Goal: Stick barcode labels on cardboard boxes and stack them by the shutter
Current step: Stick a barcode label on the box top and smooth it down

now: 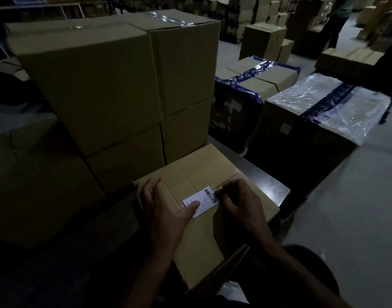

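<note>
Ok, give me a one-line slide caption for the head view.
Left hand presses a barcode label onto a cardboard box while the right hand pinches its edge.

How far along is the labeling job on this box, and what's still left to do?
Done so far: a stack of plain boxes stands just beyond; whether they carry labels can't be seen. In hand: the barcode label lies on the near cardboard box, the left hand pressing it with its thumb while the right hand pinches its edge. Left: smoothing the label down and stacking this box.
</note>
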### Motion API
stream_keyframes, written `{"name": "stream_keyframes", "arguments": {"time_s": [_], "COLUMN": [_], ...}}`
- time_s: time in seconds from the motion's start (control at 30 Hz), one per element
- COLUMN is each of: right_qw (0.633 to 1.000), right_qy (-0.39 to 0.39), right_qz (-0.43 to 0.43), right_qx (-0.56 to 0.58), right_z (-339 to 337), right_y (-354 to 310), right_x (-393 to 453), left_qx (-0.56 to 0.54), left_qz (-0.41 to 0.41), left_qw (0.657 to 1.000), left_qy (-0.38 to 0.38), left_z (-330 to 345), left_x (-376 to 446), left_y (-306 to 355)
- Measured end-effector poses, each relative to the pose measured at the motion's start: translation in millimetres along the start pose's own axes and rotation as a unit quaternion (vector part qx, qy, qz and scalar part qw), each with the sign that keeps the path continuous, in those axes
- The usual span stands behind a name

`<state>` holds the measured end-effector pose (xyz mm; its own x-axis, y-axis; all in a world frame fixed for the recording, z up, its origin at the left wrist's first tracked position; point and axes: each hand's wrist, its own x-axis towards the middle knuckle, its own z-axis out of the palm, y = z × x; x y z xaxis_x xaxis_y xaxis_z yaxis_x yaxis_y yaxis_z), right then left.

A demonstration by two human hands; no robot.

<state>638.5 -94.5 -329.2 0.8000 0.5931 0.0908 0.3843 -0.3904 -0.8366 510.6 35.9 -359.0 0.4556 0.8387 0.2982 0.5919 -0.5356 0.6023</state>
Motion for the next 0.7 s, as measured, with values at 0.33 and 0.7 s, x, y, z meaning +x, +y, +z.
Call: {"name": "stream_keyframes", "arguments": {"time_s": [0.33, 0.7], "right_qw": [1.0, 0.984], "right_qy": [-0.002, 0.146], "right_qz": [-0.002, -0.04], "right_qx": [0.016, -0.098], "right_z": [-4, 11], "right_y": [0, 13], "right_x": [-7, -28], "left_qx": [-0.014, 0.031], "left_qz": [0.0, 0.021], "left_qw": [1.0, 0.995], "left_qy": [0.014, -0.089], "left_z": [4, -10], "left_x": [0, 38], "left_y": [-2, -11]}}
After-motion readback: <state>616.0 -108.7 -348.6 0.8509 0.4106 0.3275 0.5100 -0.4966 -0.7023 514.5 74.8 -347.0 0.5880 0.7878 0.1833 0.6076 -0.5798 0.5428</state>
